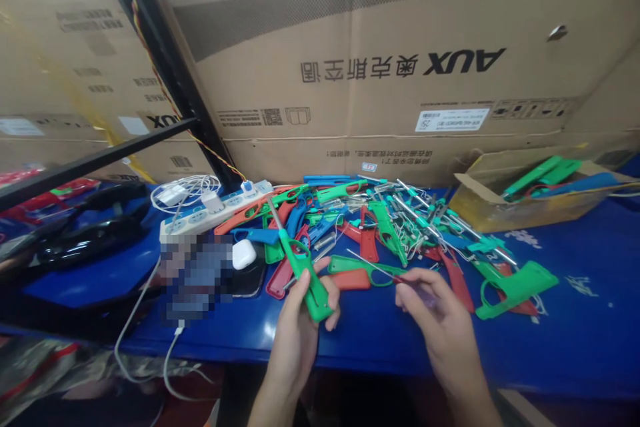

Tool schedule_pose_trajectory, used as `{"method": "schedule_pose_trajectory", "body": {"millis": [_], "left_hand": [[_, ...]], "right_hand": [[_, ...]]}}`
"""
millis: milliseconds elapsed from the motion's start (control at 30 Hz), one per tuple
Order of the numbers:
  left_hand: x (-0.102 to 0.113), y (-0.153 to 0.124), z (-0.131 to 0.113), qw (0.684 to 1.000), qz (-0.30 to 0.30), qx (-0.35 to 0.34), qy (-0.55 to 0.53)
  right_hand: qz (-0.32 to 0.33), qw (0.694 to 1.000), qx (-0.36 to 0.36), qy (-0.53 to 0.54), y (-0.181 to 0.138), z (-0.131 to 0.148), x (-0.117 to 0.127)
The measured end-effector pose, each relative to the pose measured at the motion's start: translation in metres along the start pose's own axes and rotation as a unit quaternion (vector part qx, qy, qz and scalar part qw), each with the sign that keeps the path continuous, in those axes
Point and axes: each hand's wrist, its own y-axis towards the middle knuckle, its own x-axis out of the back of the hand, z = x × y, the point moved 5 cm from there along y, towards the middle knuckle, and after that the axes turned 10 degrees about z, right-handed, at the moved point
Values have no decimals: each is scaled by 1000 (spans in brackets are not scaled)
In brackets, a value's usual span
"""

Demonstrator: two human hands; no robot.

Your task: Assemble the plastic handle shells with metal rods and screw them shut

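Observation:
My left hand [296, 328] is wrapped around the handle of a green long-nosed lighter [316, 297], whose metal tube points up and away to the left. In my right hand [443, 320] is a thin screwdriver [373, 263]; its bare shaft points left toward the lighter without touching it, and my fingers mostly cover the dark purple handle. Between the hands, on the blue tabletop [365, 340], lie an orange lighter shell [351, 279] and a green lighter shell [343, 263]. Nearer the right hand are a red shell [457, 283] and a large green shell [525, 288].
Behind the hands spreads a heap of lighter parts [383, 223]. An open carton [530, 203] holds more shells at right. On the left are a power strip [215, 213], a white earbud case [244, 254], a phone [250, 280] and cables. Large cardboard boxes [360, 107] stand behind.

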Motion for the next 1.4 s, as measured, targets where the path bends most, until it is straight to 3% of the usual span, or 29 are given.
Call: {"method": "schedule_pose_trajectory", "body": {"millis": [100,200,467,667,833,967,1167,1400], "left_hand": [[0,0,4,1000,9,10,21],[1,2,9,998,10,14,58],[2,3,15,984,25,49,172],[-1,4,15,979,17,61,195],[-3,3,13,980,-13,50,191],[1,5,15,981,-3,58,187],[1,3,15,983,-15,55,177],[-3,3,12,982,-12,46,184]], "right_hand": [[-92,983,17,158,-3,1,-9],[-102,969,44,220,-6,7,-30],[-76,968,119,207,-15,23,-48],[-33,967,111,226,-15,25,-56],[-50,969,85,225,-16,24,-56],[-28,971,100,216,-16,25,-57],[-82,975,48,202,-19,29,-61],[-51,972,79,216,-19,28,-57]]}}
